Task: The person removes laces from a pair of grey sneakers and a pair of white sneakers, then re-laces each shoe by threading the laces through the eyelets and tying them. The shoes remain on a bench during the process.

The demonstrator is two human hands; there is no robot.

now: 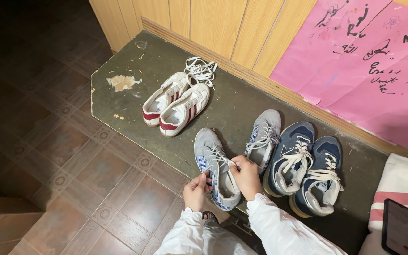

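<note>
Shoe: grey shoe [212,163] with a blue-checked side lay on the bench [133,101], at its front edge, toe pointing toward the wall.
Laces: white, crossed over the tongue, loose near the collar.
Left hand: left hand [196,190] was at the shoe's heel side, fingers curled together, pinching the collar rim or a lace end; which one could not be told.
Right hand: right hand [246,175] rested on the shoe's inner side, fingers closed on a lace [224,160] near the top eyelets.
Mate: second grey shoe [264,137] stood just right of the held shoe, touching the right hand's knuckles.
Blue pair: blue shoes [308,165] sat farther right of the grey shoe, side by side.
White pair: white shoes [175,101] with red stripes lay behind and left of the grey shoe, laces bunched at the toes.
Phone: phone [399,229] lay on a striped cloth [402,182], well to the right.
Handling: likely light, soft upper that would fold under pressure, firmer sole; laces limp and prone to slip. Best hold seemed the heel collar or sole edge.
</note>
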